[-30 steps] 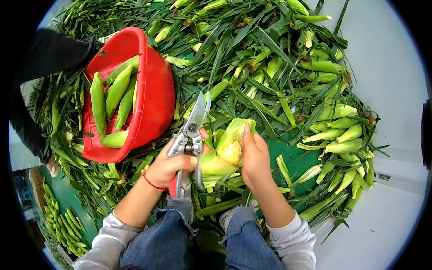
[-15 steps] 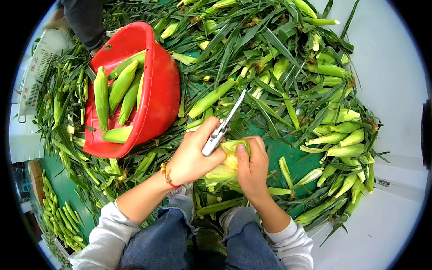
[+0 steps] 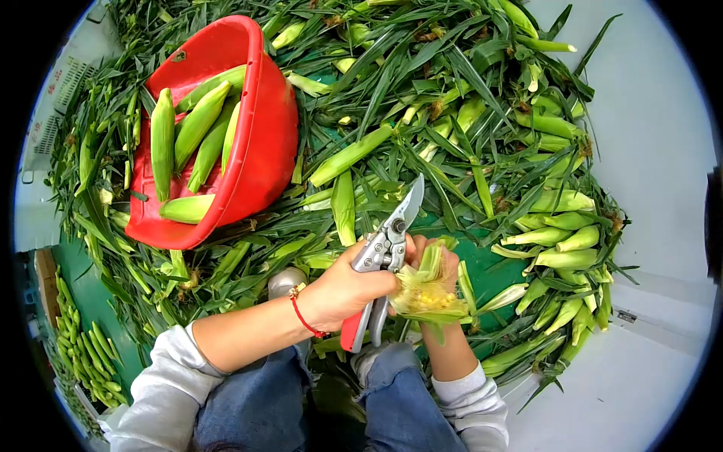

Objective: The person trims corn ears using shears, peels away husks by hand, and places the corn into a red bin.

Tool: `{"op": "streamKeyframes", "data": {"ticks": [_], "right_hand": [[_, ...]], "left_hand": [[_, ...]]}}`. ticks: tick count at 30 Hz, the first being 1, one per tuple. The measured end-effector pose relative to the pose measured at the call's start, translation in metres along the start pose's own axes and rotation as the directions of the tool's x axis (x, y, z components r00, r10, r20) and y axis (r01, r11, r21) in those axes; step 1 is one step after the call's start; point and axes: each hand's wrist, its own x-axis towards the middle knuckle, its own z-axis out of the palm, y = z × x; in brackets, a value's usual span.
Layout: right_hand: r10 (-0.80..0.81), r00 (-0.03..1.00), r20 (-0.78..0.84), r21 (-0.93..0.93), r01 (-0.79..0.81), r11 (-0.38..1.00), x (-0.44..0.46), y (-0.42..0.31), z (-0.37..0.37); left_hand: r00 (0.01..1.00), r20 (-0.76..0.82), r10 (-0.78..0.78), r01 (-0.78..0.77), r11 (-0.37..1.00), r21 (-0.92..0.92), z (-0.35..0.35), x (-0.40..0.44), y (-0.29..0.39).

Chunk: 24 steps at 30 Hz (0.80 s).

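My left hand point(image 3: 339, 294), with a red cord bracelet at its wrist, is closed around pruning shears point(image 3: 390, 247). Their silver blade points up and away from me, while the grey and red handles stick out below the hand. Close beside it, my right hand point(image 3: 449, 270) grips a partly husked ear of corn point(image 3: 433, 301). Pale silk and some yellow kernels show on its near side, with torn green husk around them. The fingers of my right hand are partly hidden behind the husk and shears.
A red plastic basin point(image 3: 260, 151) on the left holds several unhusked ears point(image 3: 199, 128). Loose husks and leaves point(image 3: 361, 68) cover much of the green floor point(image 3: 489, 264). More ears point(image 3: 568, 237) are piled at right by a white wall point(image 3: 663, 188). Green pods point(image 3: 86, 354) lie lower left.
The shears have turned flat to view. The corn has tilted, showing its silk. A green ear now lies above my left hand. Another person's leg has left the top left of view.
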Motion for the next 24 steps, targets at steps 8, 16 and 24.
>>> {"op": "streamKeyframes", "data": {"ticks": [8, 16, 24], "right_hand": [[0.051, 0.990, 0.130, -0.195, -0.025, 0.981, 0.001, -0.008, 0.023], [-0.151, 0.926, -0.346, -0.518, -0.054, 0.854, -0.005, -0.017, 0.034], [-0.275, 0.792, -0.545, -0.256, 0.156, 0.954, 0.003, 0.008, 0.050]], "left_hand": [[0.999, -0.035, -0.020, -0.006, 0.781, -0.624, -0.044, 0.021, 0.003], [0.987, 0.042, 0.154, -0.157, 0.985, 0.070, -0.064, 0.006, 0.016], [0.978, 0.193, 0.078, -0.160, 0.874, 0.459, -0.067, -0.023, -0.043]]}}
